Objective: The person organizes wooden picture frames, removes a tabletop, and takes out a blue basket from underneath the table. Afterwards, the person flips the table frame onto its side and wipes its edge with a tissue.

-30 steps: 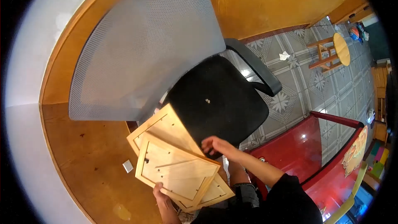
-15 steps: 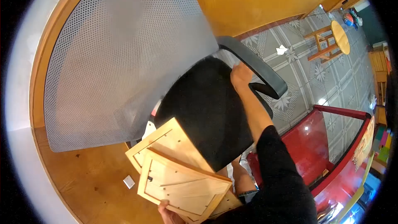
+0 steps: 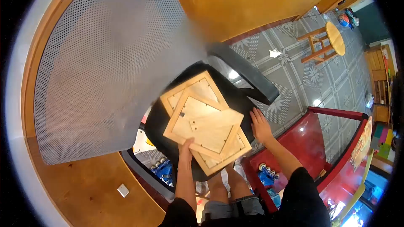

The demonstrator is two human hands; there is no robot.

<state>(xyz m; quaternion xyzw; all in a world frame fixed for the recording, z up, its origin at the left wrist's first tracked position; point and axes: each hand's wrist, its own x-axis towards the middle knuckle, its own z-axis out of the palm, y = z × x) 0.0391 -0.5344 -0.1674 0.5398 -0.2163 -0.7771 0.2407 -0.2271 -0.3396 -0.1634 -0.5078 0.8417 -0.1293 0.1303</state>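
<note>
Two light wooden frames lie one over the other above the black chair seat [image 3: 158,132]. The upper frame [image 3: 206,122] is turned at an angle to the lower frame [image 3: 206,86], and small dark fasteners dot their backs. My left hand [image 3: 186,146] grips the near left edge of the upper frame, thumb on top, other fingers hidden beneath. At the seat's right edge, below the armrest, my right hand [image 3: 260,127] rests with fingers spread and holds nothing.
The grey mesh backrest [image 3: 101,67] fills the left, with a black armrest [image 3: 248,73] at the right of the seat. A red-framed table [image 3: 301,143] stands right. Farther off are a wooden stool [image 3: 335,38] and white paper [image 3: 275,53]. Blue roller skates [image 3: 267,175] sit low.
Both frames have moved up and right over the seat with my left hand. My right hand has come down from near the armrest to the seat's right edge, its fingers now spread.
</note>
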